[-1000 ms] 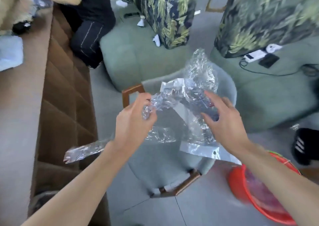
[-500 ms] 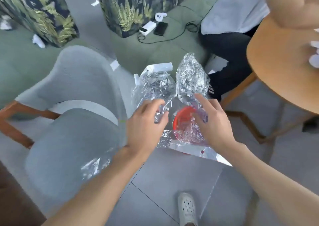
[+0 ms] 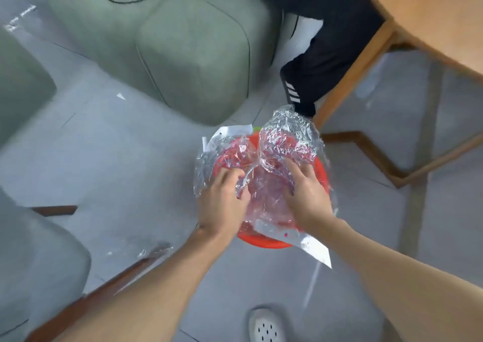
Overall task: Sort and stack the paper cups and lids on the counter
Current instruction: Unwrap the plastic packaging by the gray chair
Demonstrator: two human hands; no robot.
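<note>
A bundle of crumpled clear plastic wrapping (image 3: 285, 135) lies over the mouth of a red bin (image 3: 264, 242) on the floor. My left hand (image 3: 222, 200) grips a fold of the wrapping with curled fingers at the bin's left side. On the right, my right hand (image 3: 307, 195) lies on the wrapping with fairly straight fingers and presses it down over the bin. A white strip of the wrapping (image 3: 300, 242) hangs over the bin's near rim. No paper cups or lids are in view.
A green upholstered seat (image 3: 193, 54) stands behind the bin. A wooden table (image 3: 431, 14) and its leg frame (image 3: 366, 143) are on the right, with a seated person's black trouser leg (image 3: 321, 62) beside it. A grey chair (image 3: 39, 258) is at the left. My shoe (image 3: 265, 326) is below.
The view has swung right and down from the grey chair to the floor. Both hands carried the plastic wrapping down until it lies over the red bin.
</note>
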